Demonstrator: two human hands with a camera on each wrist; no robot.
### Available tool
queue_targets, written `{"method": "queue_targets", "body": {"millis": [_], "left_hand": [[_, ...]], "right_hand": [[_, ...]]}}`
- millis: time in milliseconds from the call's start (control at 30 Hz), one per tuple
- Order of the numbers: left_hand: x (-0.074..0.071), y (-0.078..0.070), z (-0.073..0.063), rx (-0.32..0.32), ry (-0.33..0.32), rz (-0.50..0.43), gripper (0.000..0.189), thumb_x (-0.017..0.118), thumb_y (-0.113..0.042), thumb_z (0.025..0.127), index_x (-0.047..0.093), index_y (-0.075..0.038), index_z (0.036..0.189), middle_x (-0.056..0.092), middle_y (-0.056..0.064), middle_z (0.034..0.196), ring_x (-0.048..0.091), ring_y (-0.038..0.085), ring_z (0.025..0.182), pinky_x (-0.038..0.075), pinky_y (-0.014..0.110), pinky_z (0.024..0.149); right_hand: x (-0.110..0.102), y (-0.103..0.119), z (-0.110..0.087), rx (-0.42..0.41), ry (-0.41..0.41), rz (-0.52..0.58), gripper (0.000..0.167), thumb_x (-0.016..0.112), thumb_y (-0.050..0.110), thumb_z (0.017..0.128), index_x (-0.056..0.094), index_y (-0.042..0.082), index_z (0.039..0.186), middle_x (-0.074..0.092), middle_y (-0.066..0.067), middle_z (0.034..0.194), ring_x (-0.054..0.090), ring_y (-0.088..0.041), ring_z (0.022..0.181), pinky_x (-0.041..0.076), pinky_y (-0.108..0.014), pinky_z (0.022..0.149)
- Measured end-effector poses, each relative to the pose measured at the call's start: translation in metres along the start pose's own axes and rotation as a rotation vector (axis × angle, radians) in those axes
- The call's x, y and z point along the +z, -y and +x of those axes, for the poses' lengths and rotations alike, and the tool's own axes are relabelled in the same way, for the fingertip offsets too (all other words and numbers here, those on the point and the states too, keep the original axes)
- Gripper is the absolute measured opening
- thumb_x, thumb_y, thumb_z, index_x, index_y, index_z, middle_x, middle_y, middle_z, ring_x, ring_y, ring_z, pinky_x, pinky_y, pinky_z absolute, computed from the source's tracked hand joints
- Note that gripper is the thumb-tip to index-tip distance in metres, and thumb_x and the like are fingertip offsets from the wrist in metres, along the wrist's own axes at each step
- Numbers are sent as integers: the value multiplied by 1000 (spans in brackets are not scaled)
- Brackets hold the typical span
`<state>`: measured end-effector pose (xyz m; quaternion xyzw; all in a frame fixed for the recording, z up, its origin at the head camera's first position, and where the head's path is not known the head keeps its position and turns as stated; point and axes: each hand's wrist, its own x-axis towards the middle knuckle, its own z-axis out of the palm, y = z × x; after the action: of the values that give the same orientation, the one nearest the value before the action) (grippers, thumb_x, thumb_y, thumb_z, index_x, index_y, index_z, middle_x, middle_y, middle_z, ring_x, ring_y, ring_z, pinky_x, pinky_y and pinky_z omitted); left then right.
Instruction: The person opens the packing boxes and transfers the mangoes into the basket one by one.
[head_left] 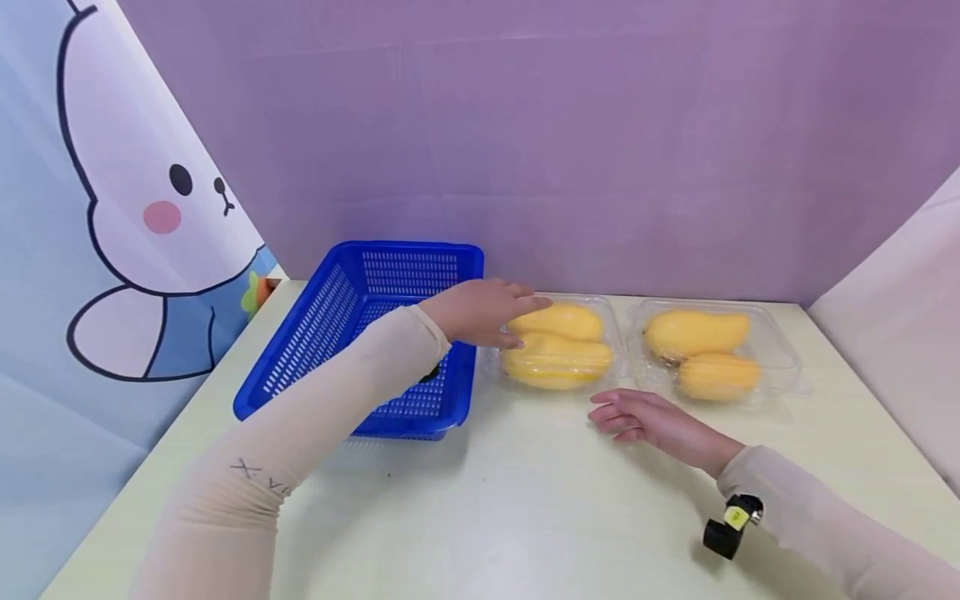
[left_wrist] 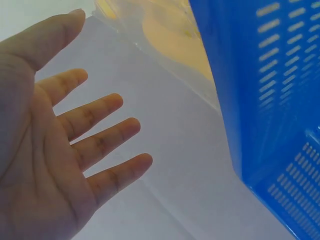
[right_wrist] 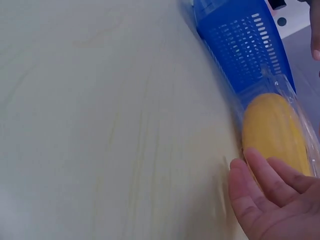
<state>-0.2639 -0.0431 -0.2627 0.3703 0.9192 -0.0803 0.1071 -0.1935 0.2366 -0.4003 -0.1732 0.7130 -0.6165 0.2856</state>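
Note:
Two clear plastic boxes of yellow mangoes stand side by side at the back of the table. Over the near-left edge of the left mango box (head_left: 557,350) is my left hand (head_left: 483,312), its fingers spread and straight, holding nothing. In the left wrist view the palm (left_wrist: 45,165) faces the camera, apart from the box. My right hand (head_left: 660,423) hovers in front of the two boxes with relaxed fingers and an empty palm. The right mango box (head_left: 776,346) sits beyond it, holding two mangoes.
A blue plastic basket (head_left: 471,358) with slotted walls stands left of the boxes, partly beneath my left forearm. Behind is a purple cloth wall (head_left: 540,150). A cartoon-printed curtain (head_left: 112,350) hangs on the left and a pale one (head_left: 900,325) on the right.

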Motion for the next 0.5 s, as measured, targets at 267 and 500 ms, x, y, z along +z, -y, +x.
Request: {"method": "queue_targets", "body": {"millis": [267,500], "left_hand": [[2,-11,14,35,17,33,69,58,-42,91,24,-29,150,33,2,151,32,23,137,30,42,110],[5,-21,24,58,49,77,70,59,-42,91,24,-29,150,33,2,151,33,23,137,30,43,110]], "right_hand": [[9,1,8,44,-50,169,58,34,31,103,28,-15,136,64,-6,116,62,-16,102,52,-30,85],[10,-1,13,92,-95,236,56,35,32,103,32,-13,134,67,-2,108,64,-15,98,53,-30,83]]}}
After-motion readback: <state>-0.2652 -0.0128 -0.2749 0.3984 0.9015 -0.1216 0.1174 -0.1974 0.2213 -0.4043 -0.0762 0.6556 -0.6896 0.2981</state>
